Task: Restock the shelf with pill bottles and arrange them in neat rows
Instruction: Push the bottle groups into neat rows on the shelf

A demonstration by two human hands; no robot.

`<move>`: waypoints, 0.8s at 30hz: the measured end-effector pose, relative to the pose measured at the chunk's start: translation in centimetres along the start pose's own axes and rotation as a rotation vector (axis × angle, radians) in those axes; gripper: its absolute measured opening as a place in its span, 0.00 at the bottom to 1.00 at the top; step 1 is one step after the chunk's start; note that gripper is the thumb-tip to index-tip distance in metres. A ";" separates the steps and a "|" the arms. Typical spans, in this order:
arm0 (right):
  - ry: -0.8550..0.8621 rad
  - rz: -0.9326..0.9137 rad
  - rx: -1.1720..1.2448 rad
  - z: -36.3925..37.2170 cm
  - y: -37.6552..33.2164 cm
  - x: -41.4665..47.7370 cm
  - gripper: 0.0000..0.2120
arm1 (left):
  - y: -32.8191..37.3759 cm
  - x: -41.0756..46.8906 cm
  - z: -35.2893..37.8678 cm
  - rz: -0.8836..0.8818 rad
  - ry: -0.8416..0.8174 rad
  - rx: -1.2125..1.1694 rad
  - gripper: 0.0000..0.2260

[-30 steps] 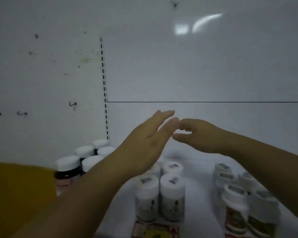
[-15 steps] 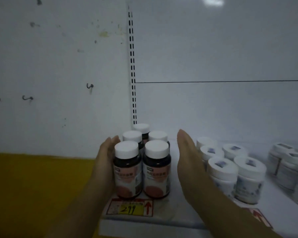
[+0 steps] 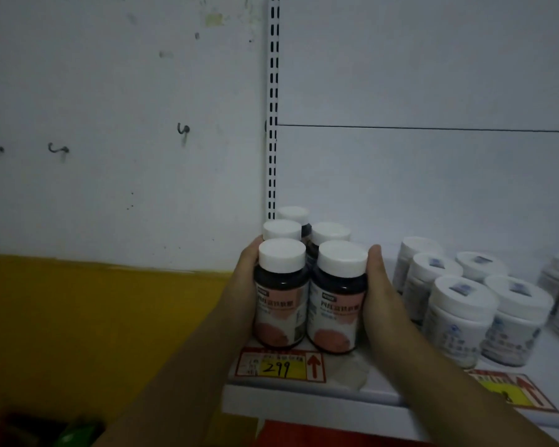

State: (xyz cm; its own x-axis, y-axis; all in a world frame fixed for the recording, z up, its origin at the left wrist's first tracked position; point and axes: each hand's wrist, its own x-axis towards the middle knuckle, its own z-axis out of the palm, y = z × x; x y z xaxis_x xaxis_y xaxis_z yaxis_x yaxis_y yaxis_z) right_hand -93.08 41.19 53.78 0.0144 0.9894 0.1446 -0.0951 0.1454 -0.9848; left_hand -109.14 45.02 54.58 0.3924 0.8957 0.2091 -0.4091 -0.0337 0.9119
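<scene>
My fingers (image 3: 250, 253) lie straight, left hand (image 3: 244, 285) and right hand (image 3: 381, 285) pressed flat against either side of the dark pill bottles (image 3: 279, 304), curled round nothing. The cluster stands at the shelf's (image 3: 304, 398) left end, just behind the price tag (image 3: 279, 366). Squeeze unevenly (the back ones are half hidden) and one could tip, or skid into the white bottles (image 3: 459, 311) near my right hand.
</scene>
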 end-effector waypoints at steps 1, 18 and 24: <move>0.012 -0.001 -0.014 0.1 -0.1 -0.1 0.24 | -0.1 0.1 -0.1 -0.002 -0.009 -0.009 0.23; -0.207 -0.024 -1.193 5.0 -9.7 12.3 0.20 | -0.5 2.3 -1.6 -0.041 -0.015 -0.308 0.27; -0.267 0.015 -1.097 5.0 -9.4 13.6 0.16 | -1.2 2.5 -2.1 -0.064 0.026 -0.120 0.27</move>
State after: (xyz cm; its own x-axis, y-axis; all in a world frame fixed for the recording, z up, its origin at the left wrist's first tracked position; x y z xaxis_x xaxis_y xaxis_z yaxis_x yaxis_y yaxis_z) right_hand -96.92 53.31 65.46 -0.2056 0.9785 0.0185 0.8341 0.1851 -0.5196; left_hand -109.41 48.24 53.22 0.4002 0.9054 0.1415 -0.4803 0.0757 0.8738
